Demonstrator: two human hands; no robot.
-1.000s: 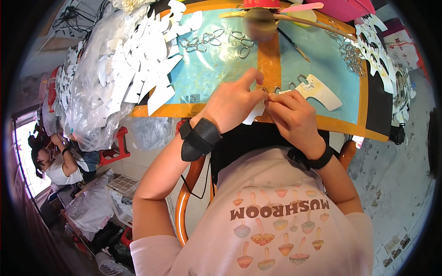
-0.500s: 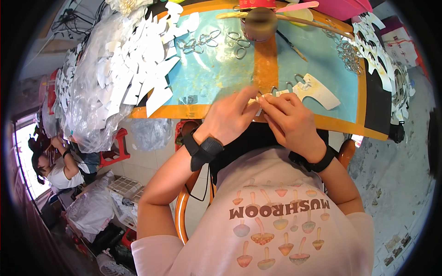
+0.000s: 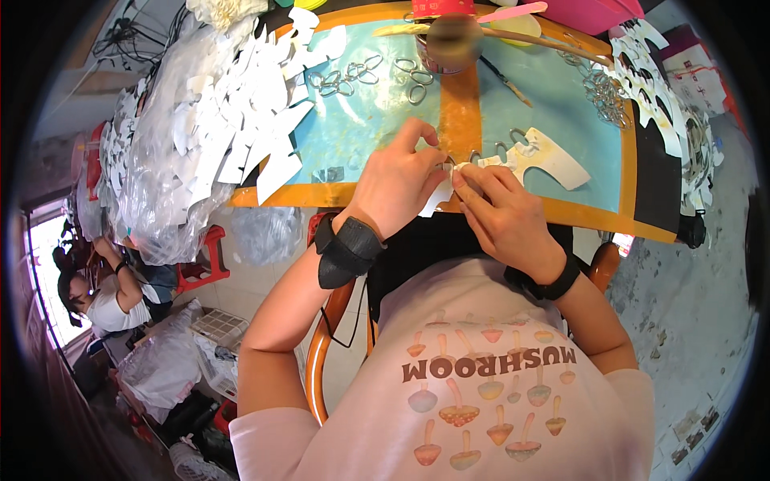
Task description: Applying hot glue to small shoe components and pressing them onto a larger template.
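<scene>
A white cut piece (image 3: 561, 163) with a curved notch lies near the table's front edge, several metal rings (image 3: 500, 150) set along its tabbed side. My right hand (image 3: 513, 215) is closed, its thumb and fingers pinching the left part of this piece. Just left of it my left hand (image 3: 399, 180) is closed too, thumb and forefinger pinched at a metal ring at the piece's end. That ring is mostly hidden by the fingertips. Under the left fingers a white flap (image 3: 435, 199) hangs at the table edge.
Loose rings (image 3: 345, 80) lie on the blue table mat (image 3: 369, 128). A ring pile (image 3: 605, 96) sits at right. White cut pieces (image 3: 241, 120) are heaped at left on plastic. A can (image 3: 451, 40) with a stick across it and a thin brush (image 3: 505, 80) lie beyond. Another person (image 3: 116, 297) sits far left.
My left hand has shifted slightly left and turned, its knuckles lifting, and the white flap beneath it shows more. My right hand keeps its pinch on the white piece nearly unmoved.
</scene>
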